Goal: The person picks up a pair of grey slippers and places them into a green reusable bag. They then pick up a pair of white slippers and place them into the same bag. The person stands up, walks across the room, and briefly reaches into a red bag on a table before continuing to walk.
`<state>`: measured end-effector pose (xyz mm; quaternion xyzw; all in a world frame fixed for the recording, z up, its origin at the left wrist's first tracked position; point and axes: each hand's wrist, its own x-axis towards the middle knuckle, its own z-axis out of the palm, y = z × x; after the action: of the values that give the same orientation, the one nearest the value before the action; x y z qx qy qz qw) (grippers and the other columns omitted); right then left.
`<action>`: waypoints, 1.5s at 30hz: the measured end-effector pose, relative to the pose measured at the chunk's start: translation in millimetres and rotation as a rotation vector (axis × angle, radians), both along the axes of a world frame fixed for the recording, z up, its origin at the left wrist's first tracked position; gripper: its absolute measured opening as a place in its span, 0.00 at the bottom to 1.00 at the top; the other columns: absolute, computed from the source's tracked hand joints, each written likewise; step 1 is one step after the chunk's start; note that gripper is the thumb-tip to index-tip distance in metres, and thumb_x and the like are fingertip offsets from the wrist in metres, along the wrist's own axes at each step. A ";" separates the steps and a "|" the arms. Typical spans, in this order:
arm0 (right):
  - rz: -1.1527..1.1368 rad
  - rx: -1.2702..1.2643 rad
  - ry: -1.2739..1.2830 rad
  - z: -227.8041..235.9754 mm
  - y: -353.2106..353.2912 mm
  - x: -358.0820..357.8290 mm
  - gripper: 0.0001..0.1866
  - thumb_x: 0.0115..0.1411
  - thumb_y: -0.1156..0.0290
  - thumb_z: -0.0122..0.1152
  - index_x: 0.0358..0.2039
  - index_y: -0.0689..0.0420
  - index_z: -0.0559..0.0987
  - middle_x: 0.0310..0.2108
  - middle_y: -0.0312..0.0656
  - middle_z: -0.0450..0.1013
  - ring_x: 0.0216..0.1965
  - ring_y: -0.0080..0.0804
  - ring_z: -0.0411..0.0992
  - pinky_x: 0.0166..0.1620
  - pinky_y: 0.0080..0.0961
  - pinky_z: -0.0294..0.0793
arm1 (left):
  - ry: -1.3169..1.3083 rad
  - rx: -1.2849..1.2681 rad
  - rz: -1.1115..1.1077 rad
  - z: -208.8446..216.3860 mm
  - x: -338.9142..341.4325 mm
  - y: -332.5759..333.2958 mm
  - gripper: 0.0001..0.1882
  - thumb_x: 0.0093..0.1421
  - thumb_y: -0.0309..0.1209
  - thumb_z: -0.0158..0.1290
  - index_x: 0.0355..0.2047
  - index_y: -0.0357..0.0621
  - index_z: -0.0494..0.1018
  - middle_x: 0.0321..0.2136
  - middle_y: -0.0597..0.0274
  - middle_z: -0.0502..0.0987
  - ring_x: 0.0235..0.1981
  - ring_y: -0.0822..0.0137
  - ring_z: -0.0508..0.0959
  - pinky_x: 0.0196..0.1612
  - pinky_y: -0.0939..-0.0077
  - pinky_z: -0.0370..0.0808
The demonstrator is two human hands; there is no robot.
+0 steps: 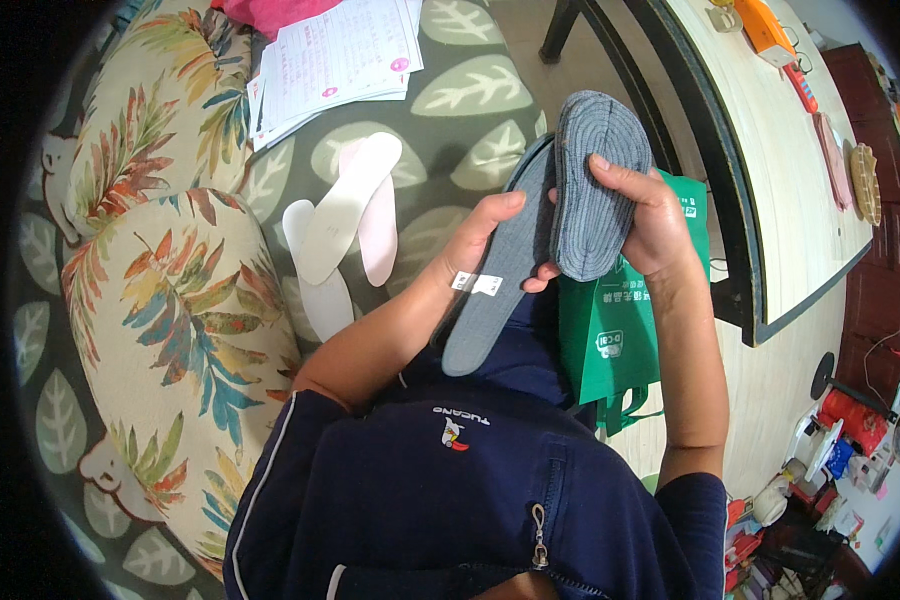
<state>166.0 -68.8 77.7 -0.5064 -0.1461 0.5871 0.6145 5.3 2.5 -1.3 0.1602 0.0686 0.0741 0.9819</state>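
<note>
Head view: we see two grey footwear pieces held up between the right-hand edge of the sofa seat (465, 95) and the near corner of the table (800, 150). The left hand (473, 238) clamps a flat grey piece (492, 312) bearing a white label (477, 283), thumb along its left edge; fingertips show at its right edge. The right hand (658, 225) grips a ribbed grey piece (598, 190), its thumb pressed across the ribs. We find the two pieces side by side, the ribbed one partly overlapping the flat one. Most fingers of both hands lie hidden behind, so we cannot tell their spread. Pale insoles (352, 210) overlap on the seat beside a patterned cushion (185, 320). A green bag (607, 325) is partly covered by the right hand and forearm; papers (335, 60) are cut off by the upper frame.
</note>
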 end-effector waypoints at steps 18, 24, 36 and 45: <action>-0.075 -0.072 0.111 -9.4 10.0 23.7 0.15 0.55 0.69 0.56 0.39 0.66 0.75 0.32 0.47 0.76 0.31 0.35 0.76 0.38 0.29 0.76 | 0.066 -0.013 -0.273 -5.8 -49.4 -0.5 0.24 0.55 0.42 0.47 0.36 0.26 0.62 0.29 0.55 0.65 0.20 0.77 0.62 0.21 0.85 0.61; -0.192 0.061 0.205 -8.1 -1.0 21.0 0.17 0.55 0.70 0.56 0.43 0.66 0.72 0.38 0.48 0.74 0.38 0.39 0.74 0.43 0.35 0.73 | 0.025 -0.002 -0.173 -3.7 -46.6 0.7 0.33 0.59 0.55 0.40 0.37 0.28 0.62 0.29 0.55 0.64 0.20 0.77 0.62 0.20 0.86 0.60; -0.296 0.094 0.258 -10.0 -39.0 -5.5 0.19 0.56 0.70 0.54 0.47 0.64 0.69 0.40 0.47 0.73 0.38 0.38 0.73 0.42 0.38 0.74 | 0.129 0.063 -0.014 7.2 -32.5 12.0 0.35 0.59 0.63 0.31 0.28 0.38 0.64 0.20 0.61 0.62 0.14 0.76 0.60 0.16 0.85 0.59; -0.351 0.090 0.132 -15.1 -33.9 -46.1 0.13 0.59 0.72 0.53 0.42 0.66 0.71 0.38 0.43 0.73 0.37 0.29 0.72 0.42 0.26 0.72 | 0.397 0.770 0.462 13.8 -11.6 -13.2 0.17 0.60 0.24 0.47 0.49 0.32 0.61 0.38 0.58 0.72 0.40 0.75 0.71 0.45 0.80 0.68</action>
<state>119.9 -102.7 62.6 -0.4564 -0.0412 0.4957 0.7378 -6.3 -10.7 12.5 0.5032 0.2558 0.2781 0.7772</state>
